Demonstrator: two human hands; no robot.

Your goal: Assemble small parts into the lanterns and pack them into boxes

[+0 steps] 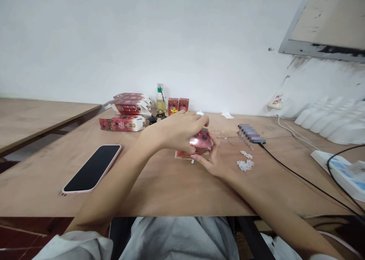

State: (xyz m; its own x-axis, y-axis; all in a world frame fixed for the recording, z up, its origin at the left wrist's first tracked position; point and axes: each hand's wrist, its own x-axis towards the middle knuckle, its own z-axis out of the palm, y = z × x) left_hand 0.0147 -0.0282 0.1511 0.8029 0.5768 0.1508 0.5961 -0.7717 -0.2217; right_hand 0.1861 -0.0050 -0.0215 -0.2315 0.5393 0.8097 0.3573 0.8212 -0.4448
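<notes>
Your two hands hold a red box (203, 141) near the middle of the wooden table (182, 191), between its near edge and the white wall (137, 43). Your left hand (182, 127) bends over it from above, fingers curled in; your right hand (214, 161) grips its right side, thumb low at the front. Bare wood stretches from the box back to the near edge, room for your wrists. A pink-rimmed phone (92, 168) lies just beside your left forearm. Behind it, red cartons (132, 107) are piled toward the wall. Rightward, small white pieces (244, 165) lie near your right hand, and a black cable (296, 172) slants across the table's right side.
</notes>
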